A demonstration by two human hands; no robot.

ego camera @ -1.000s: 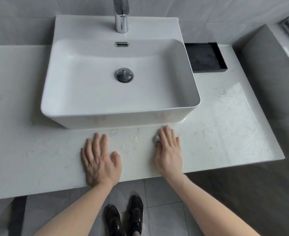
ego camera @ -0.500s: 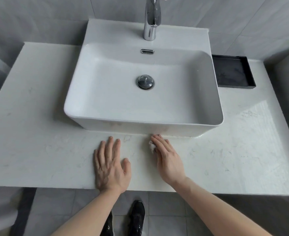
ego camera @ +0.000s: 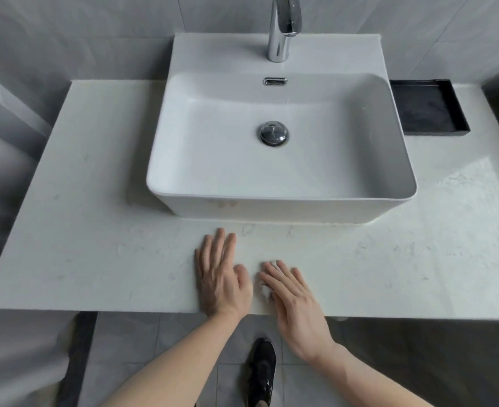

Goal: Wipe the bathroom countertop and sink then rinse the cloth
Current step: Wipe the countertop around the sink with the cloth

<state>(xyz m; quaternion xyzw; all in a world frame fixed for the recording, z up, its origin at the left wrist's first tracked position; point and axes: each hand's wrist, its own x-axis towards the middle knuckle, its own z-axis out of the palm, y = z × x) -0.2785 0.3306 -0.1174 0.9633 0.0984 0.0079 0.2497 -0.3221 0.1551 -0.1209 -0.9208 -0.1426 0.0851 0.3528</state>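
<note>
White marble countertop [ego camera: 95, 230] under a white rectangular ceramic sink [ego camera: 280, 207].
Just before the sink, the right hand [ego camera: 296, 301] presses flat-fingered on a small white cloth [ego camera: 267, 289]; left hand [ego camera: 220, 274] lies flat, fingers straight.

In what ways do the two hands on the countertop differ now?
The left hand lies bare on the countertop; the right hand presses a white cloth. The left hand's fingers point toward the sink; the right hand's fingers angle leftward. Both are flat, with straight fingers.
</note>
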